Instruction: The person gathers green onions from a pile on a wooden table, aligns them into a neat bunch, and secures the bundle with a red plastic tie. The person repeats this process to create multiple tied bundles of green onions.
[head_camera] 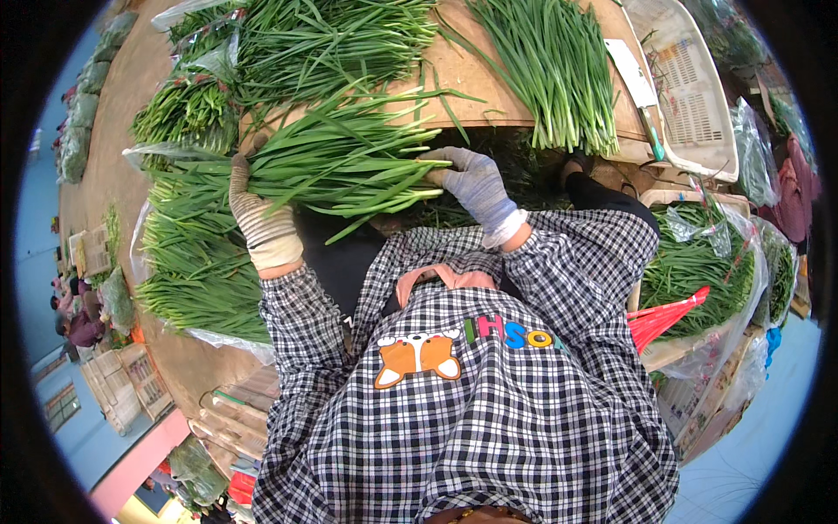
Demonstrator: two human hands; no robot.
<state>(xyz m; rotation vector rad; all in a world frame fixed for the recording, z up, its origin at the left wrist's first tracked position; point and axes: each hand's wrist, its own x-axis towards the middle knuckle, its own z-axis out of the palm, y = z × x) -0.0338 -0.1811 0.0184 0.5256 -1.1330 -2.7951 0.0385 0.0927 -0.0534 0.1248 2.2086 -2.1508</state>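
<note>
A loose bunch of garlic chives (347, 160) lies crosswise between my gloved hands, its pale cut ends pointing right. My left hand (258, 203), in a striped knit glove, grips the leafy side. At the cut ends, my right hand (474, 180), in a grey-blue glove, pinches some stalks between thumb and fingers. Beyond them, a big heap of chives (334, 46) and a second pile of chives (556, 78) rest on a wooden board (458, 98). A wide-bladed knife (632, 75) lies at the board's right, beside a plastic crate.
Chives in plastic wrapping (203, 262) stand at the left. At the right are a white plastic crate (730, 131) and a crate of chives (694, 275) with a red strip beside it. Other people (82, 321) are far off at the left. My legs are below the board.
</note>
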